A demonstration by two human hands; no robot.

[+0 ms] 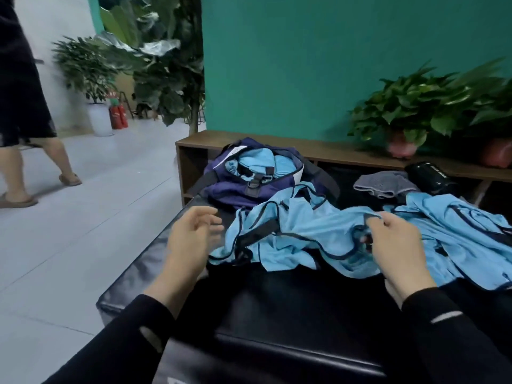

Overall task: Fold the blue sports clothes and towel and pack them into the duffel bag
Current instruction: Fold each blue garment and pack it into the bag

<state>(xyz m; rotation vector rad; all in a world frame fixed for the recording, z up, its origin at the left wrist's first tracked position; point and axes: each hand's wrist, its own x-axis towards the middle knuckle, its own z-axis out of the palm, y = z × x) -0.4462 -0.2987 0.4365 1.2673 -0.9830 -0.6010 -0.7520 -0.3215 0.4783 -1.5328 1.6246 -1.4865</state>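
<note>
A crumpled light-blue sports garment [299, 234] with dark trim lies across the black padded bench [277, 306]. More light-blue clothing [460, 239] spreads to its right. The purple duffel bag [243, 187] stands open at the bench's far end with rolled light-blue items [257, 162] inside. My right hand [393, 245] pinches an edge of the crumpled garment near its middle. My left hand [191, 234] hovers just left of the garment, fingers relaxed, holding nothing.
A grey folded cloth [388, 184] and a black pouch [429, 173] lie at the bench's far right. A low wooden shelf [332, 151] with potted plants [415, 112] runs along the teal wall. A person [25, 106] walks on the tiled floor at left.
</note>
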